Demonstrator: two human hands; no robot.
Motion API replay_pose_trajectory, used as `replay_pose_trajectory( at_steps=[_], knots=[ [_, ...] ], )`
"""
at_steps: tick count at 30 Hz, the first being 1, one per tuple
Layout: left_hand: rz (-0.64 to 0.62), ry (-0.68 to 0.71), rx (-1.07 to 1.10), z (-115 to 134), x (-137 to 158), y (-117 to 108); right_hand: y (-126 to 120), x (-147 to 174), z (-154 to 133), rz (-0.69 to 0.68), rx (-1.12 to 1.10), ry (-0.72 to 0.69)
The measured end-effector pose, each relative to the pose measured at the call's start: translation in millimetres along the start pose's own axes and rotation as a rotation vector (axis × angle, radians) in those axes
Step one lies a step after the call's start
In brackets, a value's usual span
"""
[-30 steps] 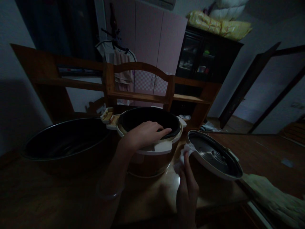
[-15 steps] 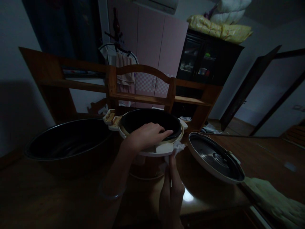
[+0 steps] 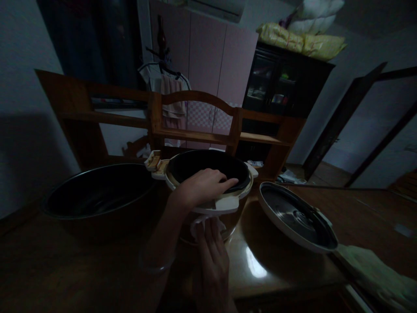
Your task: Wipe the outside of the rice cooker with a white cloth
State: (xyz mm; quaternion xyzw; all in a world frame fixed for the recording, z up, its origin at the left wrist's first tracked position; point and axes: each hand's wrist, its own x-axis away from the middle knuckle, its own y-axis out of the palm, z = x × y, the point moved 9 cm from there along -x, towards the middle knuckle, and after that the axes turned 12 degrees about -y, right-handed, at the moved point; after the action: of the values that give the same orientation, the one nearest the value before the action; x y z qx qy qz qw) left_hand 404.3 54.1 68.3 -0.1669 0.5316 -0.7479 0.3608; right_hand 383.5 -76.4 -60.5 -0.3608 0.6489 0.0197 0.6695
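In the middle of the wooden surface stands a round electric cooker with a pale rim and a black bowl inside. My left hand lies across its front rim, fingers bent over toward the bowl and thumb out to the right; the fingertips are partly hidden. Below the front ledge, my right hand presses a crumpled white cloth against the cooker's outer wall. The cloth is bunched under the fingers.
A large dark pot sits to the left. At the right lies a round lid, inner side up and tilted. Beyond it is a pale green cloth near the edge. A wooden shelf frame rises behind the cooker.
My right hand has moved left with the white cloth, from beside the ledge's right end to the cooker's front wall beneath it. My left hand stays on the rim.
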Motion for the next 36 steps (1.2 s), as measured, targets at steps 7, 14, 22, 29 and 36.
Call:
replay_pose_trajectory(
  at_steps=[7, 14, 22, 29, 36],
  knots=[
    [-0.022, 0.006, -0.012, 1, 1, 1, -5, -3, 7, -0.082, 0.026, -0.095],
    [-0.026, 0.009, -0.029, 5, 1, 0, -3, 4, 11, -0.201, 0.013, -0.159],
    [-0.02, 0.023, -0.106, 10, 6, -3, 0, 15, 19, -0.457, -0.039, -0.228],
    [-0.013, 0.048, -0.104, 7, 2, 1, 10, 32, 19, -0.541, -0.17, -0.214],
    [0.019, 0.033, -0.092, 4, -1, 1, 3, 29, 18, -0.56, -0.297, -0.195]
  ],
)
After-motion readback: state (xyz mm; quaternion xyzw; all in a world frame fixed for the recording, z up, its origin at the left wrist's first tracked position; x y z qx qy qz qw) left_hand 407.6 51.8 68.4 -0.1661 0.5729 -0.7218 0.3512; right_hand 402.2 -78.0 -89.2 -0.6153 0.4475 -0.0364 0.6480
